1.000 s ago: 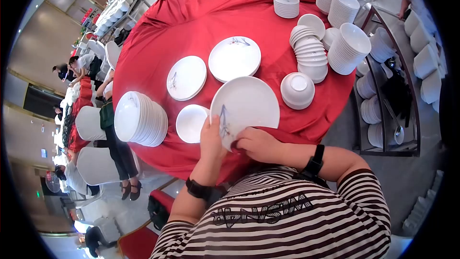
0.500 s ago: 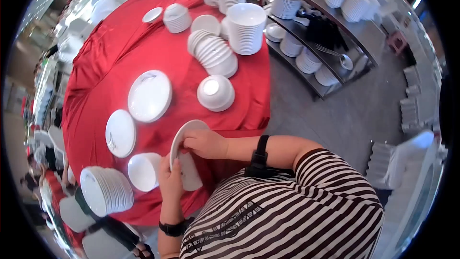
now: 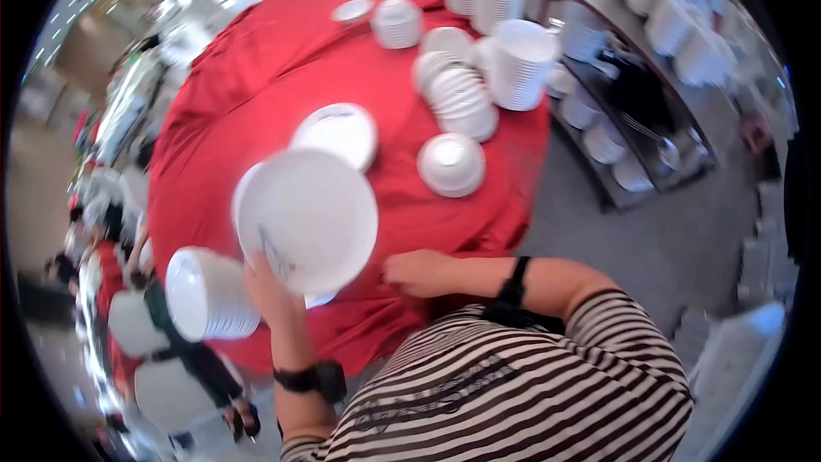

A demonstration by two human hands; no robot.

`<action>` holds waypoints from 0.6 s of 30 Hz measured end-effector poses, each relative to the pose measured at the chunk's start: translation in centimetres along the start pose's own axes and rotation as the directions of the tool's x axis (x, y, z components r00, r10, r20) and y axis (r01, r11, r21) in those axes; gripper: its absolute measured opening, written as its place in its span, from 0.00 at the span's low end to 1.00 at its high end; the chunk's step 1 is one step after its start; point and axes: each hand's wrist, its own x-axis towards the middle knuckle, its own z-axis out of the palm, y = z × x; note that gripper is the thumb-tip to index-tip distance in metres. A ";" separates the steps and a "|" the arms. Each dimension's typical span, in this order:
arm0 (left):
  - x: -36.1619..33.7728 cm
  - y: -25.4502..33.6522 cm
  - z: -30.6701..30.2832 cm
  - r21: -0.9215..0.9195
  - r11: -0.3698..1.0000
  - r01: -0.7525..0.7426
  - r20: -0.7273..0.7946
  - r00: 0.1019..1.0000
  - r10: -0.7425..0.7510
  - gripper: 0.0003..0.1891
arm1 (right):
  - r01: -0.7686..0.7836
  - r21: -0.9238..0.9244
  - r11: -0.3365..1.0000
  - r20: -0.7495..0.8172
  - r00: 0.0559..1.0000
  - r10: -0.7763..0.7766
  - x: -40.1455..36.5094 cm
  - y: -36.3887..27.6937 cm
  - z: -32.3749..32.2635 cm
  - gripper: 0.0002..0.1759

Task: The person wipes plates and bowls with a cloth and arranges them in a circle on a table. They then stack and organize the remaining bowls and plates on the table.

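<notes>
Above the red-draped desk [image 3: 256, 103], the left hand [image 3: 272, 293] is gripping a printed dinner plate [image 3: 312, 214], which is nearly hiding a second plate [image 3: 240, 189]. The right hand [image 3: 421, 274], blurred, is curling its fingers nearby; whether they are holding anything, I cannot tell.

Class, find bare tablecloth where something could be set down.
Red cloth is bare between the farthest plate and far dish, and between that plate and nearest bowl. Crowded: far right, bowl stacks; near left, plate stack and held plate.

We had a dark-framed trolley [image 3: 633, 152] at two o'clock, grey floor [image 3: 581, 224] at three, and, toward eight, pale chairs [image 3: 137, 322] beside a person's dark-trousered legs [image 3: 199, 355].
</notes>
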 end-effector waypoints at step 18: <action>18.0 -8.5 -10.7 -0.087 0.945 0.316 -0.049 0.946 -0.321 0.16 | -0.297 0.064 0.953 -0.301 0.904 0.302 -6.4 0.7 -3.5 0.11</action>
